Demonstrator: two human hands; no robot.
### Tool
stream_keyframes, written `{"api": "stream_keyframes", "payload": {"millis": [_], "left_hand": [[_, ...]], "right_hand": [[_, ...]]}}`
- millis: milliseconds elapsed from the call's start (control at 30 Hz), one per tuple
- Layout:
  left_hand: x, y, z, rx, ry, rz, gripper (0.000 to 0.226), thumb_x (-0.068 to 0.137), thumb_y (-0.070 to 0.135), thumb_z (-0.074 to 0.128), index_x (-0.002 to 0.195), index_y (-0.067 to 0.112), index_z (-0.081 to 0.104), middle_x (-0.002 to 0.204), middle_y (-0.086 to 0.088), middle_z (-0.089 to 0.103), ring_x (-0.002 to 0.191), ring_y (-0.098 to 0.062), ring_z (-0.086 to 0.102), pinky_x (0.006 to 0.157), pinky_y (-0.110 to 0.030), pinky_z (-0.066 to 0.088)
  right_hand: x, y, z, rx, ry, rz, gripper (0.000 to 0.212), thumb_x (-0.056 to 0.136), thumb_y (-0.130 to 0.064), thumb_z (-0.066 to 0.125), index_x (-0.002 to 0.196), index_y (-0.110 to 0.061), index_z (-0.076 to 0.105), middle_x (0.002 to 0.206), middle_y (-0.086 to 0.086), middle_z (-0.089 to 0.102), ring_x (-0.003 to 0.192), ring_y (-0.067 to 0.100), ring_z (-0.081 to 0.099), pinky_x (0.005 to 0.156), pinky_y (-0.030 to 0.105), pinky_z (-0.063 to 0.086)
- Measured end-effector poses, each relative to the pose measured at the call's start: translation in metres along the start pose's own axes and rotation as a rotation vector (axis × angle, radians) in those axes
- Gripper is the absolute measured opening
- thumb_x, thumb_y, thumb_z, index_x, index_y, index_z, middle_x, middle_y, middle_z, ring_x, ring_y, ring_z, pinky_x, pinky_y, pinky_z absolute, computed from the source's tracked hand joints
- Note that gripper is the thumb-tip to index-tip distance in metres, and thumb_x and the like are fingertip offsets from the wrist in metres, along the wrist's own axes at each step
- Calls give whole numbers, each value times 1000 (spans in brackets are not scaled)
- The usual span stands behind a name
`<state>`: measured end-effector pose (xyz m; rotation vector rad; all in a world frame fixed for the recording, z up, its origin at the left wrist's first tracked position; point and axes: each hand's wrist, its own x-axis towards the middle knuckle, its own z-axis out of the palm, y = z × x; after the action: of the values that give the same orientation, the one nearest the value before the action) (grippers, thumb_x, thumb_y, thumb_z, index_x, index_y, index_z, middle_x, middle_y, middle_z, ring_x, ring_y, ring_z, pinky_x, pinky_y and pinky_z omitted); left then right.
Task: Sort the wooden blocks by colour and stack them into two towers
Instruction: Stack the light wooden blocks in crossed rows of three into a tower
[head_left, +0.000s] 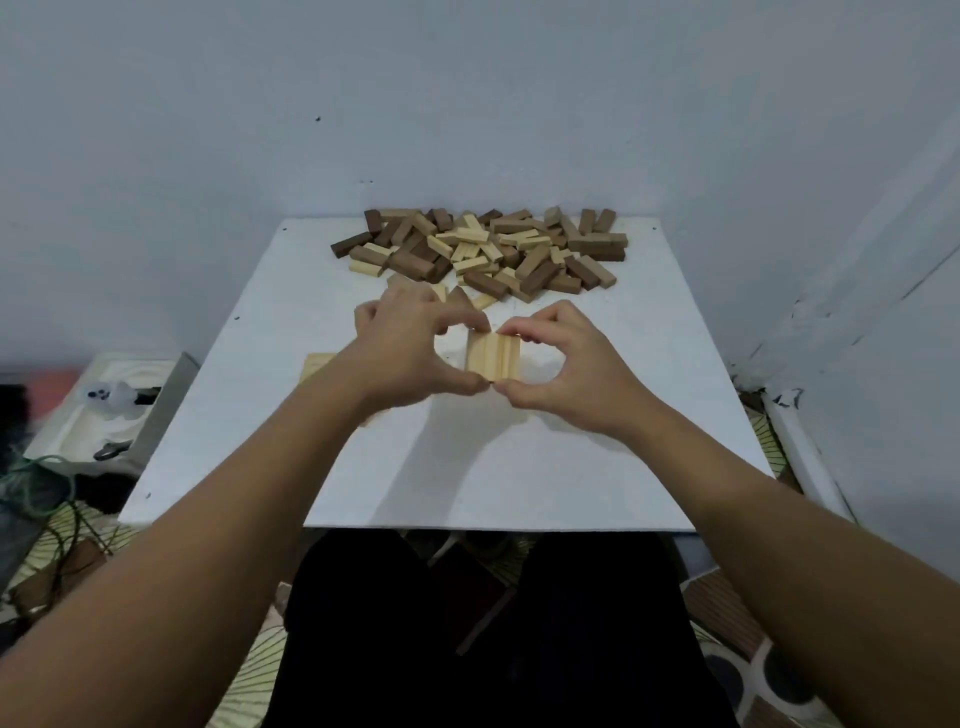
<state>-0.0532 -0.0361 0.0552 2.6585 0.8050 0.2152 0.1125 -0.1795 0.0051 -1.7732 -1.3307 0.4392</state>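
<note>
A row of light blocks lies side by side at the middle of the white counter. The left hand and right hand pinch it at both ends with fingers and thumbs. A mixed pile of blocks lies along the far edge.

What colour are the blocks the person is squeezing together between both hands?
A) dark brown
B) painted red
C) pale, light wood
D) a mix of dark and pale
C: the row of blocks pinched between the left hand and right hand is all pale wood; dark ones lie only in the pile behind.
</note>
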Motion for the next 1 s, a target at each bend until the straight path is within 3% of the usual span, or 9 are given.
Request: {"api": "stream_keyframes", "payload": {"millis": [133,233,333,400,467,600,833,933,1000], "left_hand": [[-15,-37,-50,9,56,11,48,70,57,87,111,58,62,99,27,43,108,-13,37,96,-33,19],[-25,-77,-70,3,36,-42,50,67,66,86,111,61,61,105,18,51,113,-17,43,98,-37,23],[-35,-114,-74,-49,-49,-103,63,54,85,71,113,66,59,109,17,53,115,-18,47,105,-47,35],[-38,-132,-71,-109,-90,-114,66,50,88,67,112,69,58,109,18,54,112,-18,49,104,-52,42],[-40,-146,-66,-162,-117,-131,64,55,82,76,115,65,61,111,18,54,112,-17,49,102,-52,45],[-39,-161,-53,-252,-152,-158,53,70,56,89,117,56,65,115,15,53,116,-17,47,103,-48,45],[-32,-173,-47,-375,-186,-171,51,71,49,91,116,54,67,120,12,54,119,-16,46,96,-38,44],[-31,-175,-47,-400,-200,-172,51,71,47,92,116,54,68,121,12,54,117,-11,46,89,-33,42],[-31,-177,-47,-420,-215,-177,51,71,46,92,116,53,68,122,12,54,116,-9,46,86,-30,41]], "right_hand": [[27,-43,32,16,48,-86,57,72,-41,87,126,-33,70,108,-13,50,111,8,54,104,37,46],[45,-68,64,-27,32,-89,58,73,-48,84,127,-35,68,113,-12,47,113,9,46,108,43,41],[58,-81,90,-117,-6,-54,54,76,-50,84,127,-40,66,124,-10,44,108,-5,26,118,48,24],[62,-82,103,-151,-29,-50,53,77,-52,83,125,-41,66,124,-10,43,101,-15,23,121,47,15],[65,-80,116,-168,-58,-51,52,76,-54,83,123,-41,66,121,-11,41,106,-21,24,122,48,11],[68,-75,125,-195,-103,-4,50,76,-54,82,121,-44,65,121,-12,41,117,-8,30,123,48,9],[72,-77,125,-206,-133,41,50,77,-52,82,124,-43,65,123,-12,41,113,-10,26,122,45,13],[72,-77,125,-194,-144,46,49,78,-50,83,124,-42,66,122,-11,41,108,-21,25,121,44,15],[70,-78,125,-183,-148,49,49,78,-49,83,123,-42,66,122,-11,40,106,-16,27,121,44,16]]}}
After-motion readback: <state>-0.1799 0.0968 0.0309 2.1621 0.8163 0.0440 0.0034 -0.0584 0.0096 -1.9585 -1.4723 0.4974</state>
